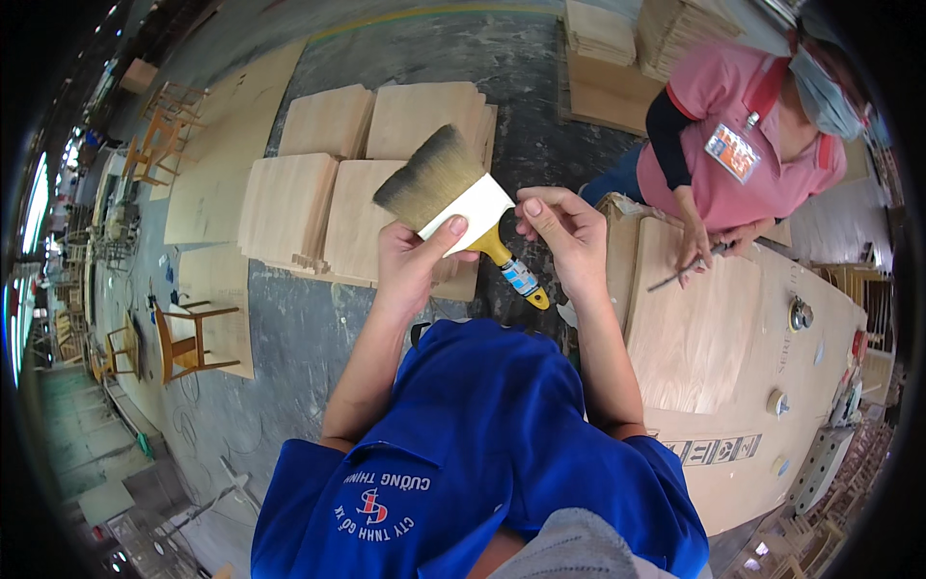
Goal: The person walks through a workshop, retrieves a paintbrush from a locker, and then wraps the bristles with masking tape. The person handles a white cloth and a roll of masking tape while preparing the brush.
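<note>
A wide paintbrush (436, 179) is held up in front of my chest, its dark-tipped bristles pointing up and left. My left hand (409, 268) grips it, with the thumb pressed on the white band below the bristles. From there the yellow handle, wrapped with a blue and white label, slants down to the right. My right hand (567, 239) is beside the band's right corner, thumb and index finger pinched together. Whatever those fingertips hold, if anything, is too small to make out.
Stacks of thin wood panels (289, 207) stand on the floor ahead. At right, a cardboard-covered table (772, 386) bears more panels (690, 328). A person in a pink shirt (709, 135) stands across it, holding a thin dark tool (678, 274). Wooden chairs (183, 338) are at left.
</note>
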Tool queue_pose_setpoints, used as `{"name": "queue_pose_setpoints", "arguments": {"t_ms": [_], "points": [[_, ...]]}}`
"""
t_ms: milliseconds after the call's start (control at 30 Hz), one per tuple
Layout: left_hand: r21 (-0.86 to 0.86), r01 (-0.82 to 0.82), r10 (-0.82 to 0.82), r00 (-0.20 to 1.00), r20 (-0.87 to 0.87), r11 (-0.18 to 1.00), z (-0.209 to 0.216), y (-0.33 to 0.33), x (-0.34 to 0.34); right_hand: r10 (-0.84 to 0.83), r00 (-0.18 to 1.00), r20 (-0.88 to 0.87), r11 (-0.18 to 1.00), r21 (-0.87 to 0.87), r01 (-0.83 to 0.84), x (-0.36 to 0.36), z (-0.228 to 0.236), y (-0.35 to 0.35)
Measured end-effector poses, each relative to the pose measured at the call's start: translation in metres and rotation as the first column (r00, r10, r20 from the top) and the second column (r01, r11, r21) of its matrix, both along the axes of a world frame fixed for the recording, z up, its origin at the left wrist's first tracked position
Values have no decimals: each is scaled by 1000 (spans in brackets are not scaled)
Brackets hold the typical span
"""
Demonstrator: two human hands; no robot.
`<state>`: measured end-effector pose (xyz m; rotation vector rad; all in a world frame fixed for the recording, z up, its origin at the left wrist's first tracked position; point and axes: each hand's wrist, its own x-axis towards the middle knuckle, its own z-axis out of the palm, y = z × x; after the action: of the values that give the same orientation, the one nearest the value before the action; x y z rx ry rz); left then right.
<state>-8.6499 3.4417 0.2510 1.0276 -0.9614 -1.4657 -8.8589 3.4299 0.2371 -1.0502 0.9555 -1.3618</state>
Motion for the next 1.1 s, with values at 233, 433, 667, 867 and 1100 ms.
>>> {"name": "queue_pose_setpoints", "arguments": {"t_ms": [233, 433, 667, 867, 1100], "points": [[-23, -71, 71, 997, -18, 997, 9, 8, 3, -112, 984, -141, 994, -13, 111, 28, 16, -3], [-40, -170, 173, 979, 111, 985, 5, 16, -4, -172, 954, -246, 983, -107, 150, 38, 11, 2], [-122, -122, 129, 990, 50, 985, -7, 25, -22, -188, 965, -181, 982, -58, 180, 25, -7, 7], [-204, -136, 147, 988, 42, 970, -14, 26, -28, -345, 861, -374, 911, -354, 211, 28, -8, 8], [-116, -312, 320, 946, 57, 943, -9, 35, -27, -415, 755, -508, 846, -522, 114, 29, 1, 12]]}}
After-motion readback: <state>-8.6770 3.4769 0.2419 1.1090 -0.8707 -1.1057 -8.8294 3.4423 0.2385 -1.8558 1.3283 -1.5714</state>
